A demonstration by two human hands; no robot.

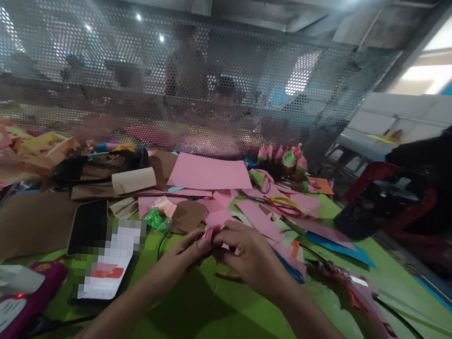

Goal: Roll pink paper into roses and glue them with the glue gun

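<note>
Between the fingertips of both my hands is a small pink paper piece [212,233] with curved, layered ridges. My left hand [193,247] pinches it from the left. The fingers of my right hand [246,254] are curled against its right side and cover part of it. Both hands are above the green table [191,320], close to its middle. Just beyond them lie pink paper scraps [220,206], a rounded brown paper piece [190,215] and a small plastic bag with green bits [158,219].
A pink glue gun [372,306] with its cable lies right. Scissors [284,204] and a pink sheet [209,173] lie farther back. Left are a dark phone [88,225], a lit phone [110,270] and a magenta power strip [45,282]. A perforated metal screen [236,58] rises behind.
</note>
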